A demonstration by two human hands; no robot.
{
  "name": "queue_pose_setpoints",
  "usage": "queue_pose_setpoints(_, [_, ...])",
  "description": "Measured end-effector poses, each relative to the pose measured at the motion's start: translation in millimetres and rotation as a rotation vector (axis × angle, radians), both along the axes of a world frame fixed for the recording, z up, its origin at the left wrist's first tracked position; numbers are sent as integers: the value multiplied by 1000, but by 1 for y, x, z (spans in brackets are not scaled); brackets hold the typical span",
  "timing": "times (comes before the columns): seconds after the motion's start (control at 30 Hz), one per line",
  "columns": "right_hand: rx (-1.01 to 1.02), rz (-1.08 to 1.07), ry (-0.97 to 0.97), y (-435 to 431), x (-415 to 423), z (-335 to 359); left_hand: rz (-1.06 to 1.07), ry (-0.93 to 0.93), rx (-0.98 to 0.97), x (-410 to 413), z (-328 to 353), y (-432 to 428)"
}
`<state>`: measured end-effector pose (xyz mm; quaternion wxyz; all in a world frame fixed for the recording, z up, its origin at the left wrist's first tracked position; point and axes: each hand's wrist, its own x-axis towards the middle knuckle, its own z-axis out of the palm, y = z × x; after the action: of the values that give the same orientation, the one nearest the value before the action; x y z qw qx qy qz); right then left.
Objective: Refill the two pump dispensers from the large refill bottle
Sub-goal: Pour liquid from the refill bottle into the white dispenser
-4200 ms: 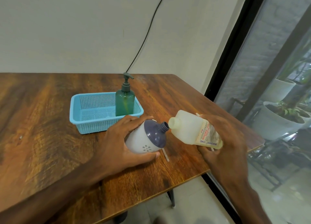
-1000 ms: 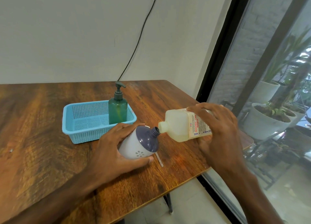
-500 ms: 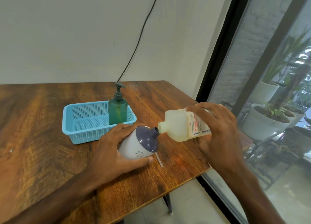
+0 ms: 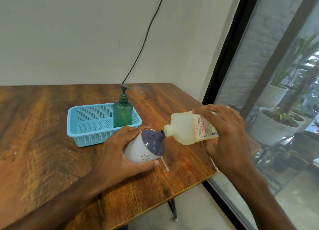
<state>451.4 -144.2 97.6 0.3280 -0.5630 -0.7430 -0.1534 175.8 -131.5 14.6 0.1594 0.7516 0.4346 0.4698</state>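
My left hand (image 4: 119,153) grips a white dispenser body with a dark purple shoulder (image 4: 145,150). It is tilted to the right and its threaded neck is uncapped. My right hand (image 4: 222,131) holds the translucent refill bottle (image 4: 186,128) on its side, with the open mouth touching the dispenser's neck. Pale liquid lies in the bottle's lower half. A green pump dispenser (image 4: 122,112) stands upright in the blue basket (image 4: 86,124), pump head on.
A thin clear tube (image 4: 164,164) lies on the wooden table (image 4: 43,152) just below the white dispenser. The table's right edge runs close under my right hand, beside a glass wall with potted plants (image 4: 276,121) outside. A black cable (image 4: 146,34) hangs down the wall.
The refill bottle's rear has risen from a slanted hold to nearly level. Its mouth has come up against the dispenser's neck. Over the last second, both hands have barely moved.
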Motion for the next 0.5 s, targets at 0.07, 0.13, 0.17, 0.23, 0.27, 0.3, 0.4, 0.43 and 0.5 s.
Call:
queue_pose_setpoints(0.07, [0, 6, 3, -1, -1, 1, 14, 9, -15, 0, -1, 1])
queue_pose_setpoints(0.13, [-1, 6, 1, -1, -1, 2, 26, 16, -14, -1, -2, 1])
queue_pose_setpoints(0.17, [-3, 3, -2, -1, -1, 2, 24, 15, -9, -1, -2, 1])
queue_pose_setpoints(0.23, [-12, 0, -9, -1, -1, 2, 12, 11, -7, 0, 0, 0])
queue_pose_setpoints(0.27, [-14, 1, -12, -1, -1, 3, 10, 8, -4, 0, 0, 0])
queue_pose_setpoints(0.3, [-15, 1, -15, -1, 0, 3, 12, 4, -4, 0, 0, 0])
queue_pose_setpoints(0.4, [-22, -5, -22, 0, 0, 4, 19, 5, -17, 0, 0, 0])
queue_pose_setpoints(0.43, [-24, -7, -24, 0, 0, 4, 13, 4, -11, 0, 0, -1])
queue_pose_setpoints(0.5, [-18, -4, -29, 0, 0, 4, 2, 1, 5, 0, 1, -1])
